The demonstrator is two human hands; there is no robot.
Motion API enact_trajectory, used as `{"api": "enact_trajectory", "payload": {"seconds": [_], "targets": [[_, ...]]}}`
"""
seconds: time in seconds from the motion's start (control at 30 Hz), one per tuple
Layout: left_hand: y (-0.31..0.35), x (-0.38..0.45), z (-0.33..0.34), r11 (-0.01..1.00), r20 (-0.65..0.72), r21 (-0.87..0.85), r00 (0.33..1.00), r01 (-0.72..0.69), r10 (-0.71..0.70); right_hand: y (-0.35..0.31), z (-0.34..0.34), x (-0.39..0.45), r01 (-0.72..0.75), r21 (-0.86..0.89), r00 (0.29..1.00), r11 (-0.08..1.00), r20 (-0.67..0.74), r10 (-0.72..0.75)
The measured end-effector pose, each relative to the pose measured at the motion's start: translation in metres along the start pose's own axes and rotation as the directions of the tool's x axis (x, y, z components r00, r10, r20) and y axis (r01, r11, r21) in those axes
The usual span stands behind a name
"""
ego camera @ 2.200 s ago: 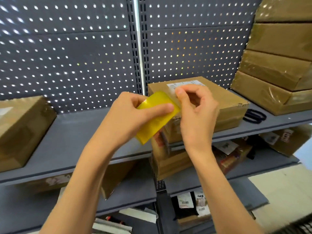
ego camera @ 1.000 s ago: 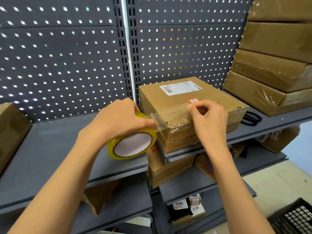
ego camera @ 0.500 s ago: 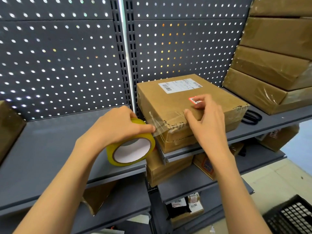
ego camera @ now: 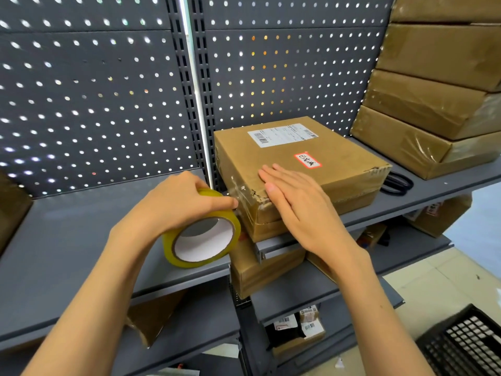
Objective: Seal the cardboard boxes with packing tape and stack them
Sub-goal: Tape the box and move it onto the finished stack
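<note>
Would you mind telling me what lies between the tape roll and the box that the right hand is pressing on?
In the head view, a short strip of clear tape spans from the tape roll, held by the left hand, to the cardboard box corner.

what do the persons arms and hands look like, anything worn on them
Both forearms are bare as far as the frame shows: no sleeves, gloves, watch or bracelet. The left hand and right hand carry no visible rings. Fingernails are short and unpainted. No markings show on either arm.
</note>
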State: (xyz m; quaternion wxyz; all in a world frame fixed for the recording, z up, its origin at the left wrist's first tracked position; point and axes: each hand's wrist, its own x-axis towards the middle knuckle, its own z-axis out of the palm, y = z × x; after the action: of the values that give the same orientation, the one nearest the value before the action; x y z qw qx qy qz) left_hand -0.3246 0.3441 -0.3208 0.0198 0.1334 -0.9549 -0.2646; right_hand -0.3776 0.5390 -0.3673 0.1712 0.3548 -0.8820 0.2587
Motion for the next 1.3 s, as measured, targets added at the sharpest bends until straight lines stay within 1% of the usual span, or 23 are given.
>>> {"api": "enact_trajectory", "payload": {"seconds": [0.23,0.37,0.67,0.83,0.93,1.1,1.2,1.27,1.3], "targets": [[0.002,-0.002,0.0,0.999,0.009,-0.038,1.0,0.008,-0.008,0.008,0.006,0.003,0.02,0.032,0.999,0.999,-0.038,-0.019],[0.007,-0.003,0.002,1.0,0.006,-0.017,1.0,0.003,-0.003,0.009,0.004,0.006,-0.006,0.049,1.0,0.999,-0.004,0.006],[0.01,-0.004,0.002,1.0,-0.04,-0.003,0.999,-0.009,0.009,0.008,0.004,0.007,-0.028,0.035,1.0,0.999,0.013,0.027],[0.01,-0.002,-0.001,0.999,-0.045,0.032,0.999,-0.02,0.022,0.01,0.003,0.009,-0.032,0.003,0.999,0.999,0.044,0.032],[0.012,-0.002,-0.003,0.998,-0.032,0.061,0.999,-0.033,0.035,0.009,0.003,0.008,-0.021,0.033,0.999,0.999,0.026,0.02],[0.007,0.001,0.0,0.999,-0.004,0.018,1.0,-0.031,0.031,0.008,0.005,0.007,-0.001,0.027,1.0,1.0,-0.012,0.001],[0.01,0.001,0.001,0.999,0.0,0.034,1.0,-0.03,0.03,0.008,0.004,0.007,0.001,0.029,1.0,1.0,-0.011,0.0],[0.015,0.002,0.002,0.998,0.011,0.059,0.999,-0.033,0.032,0.008,0.003,0.008,-0.011,0.067,1.0,0.998,0.002,0.011],[0.017,0.003,0.003,0.997,0.015,0.075,0.999,-0.031,0.03,0.007,0.001,0.009,-0.016,0.125,1.0,0.992,0.003,0.016]]}}
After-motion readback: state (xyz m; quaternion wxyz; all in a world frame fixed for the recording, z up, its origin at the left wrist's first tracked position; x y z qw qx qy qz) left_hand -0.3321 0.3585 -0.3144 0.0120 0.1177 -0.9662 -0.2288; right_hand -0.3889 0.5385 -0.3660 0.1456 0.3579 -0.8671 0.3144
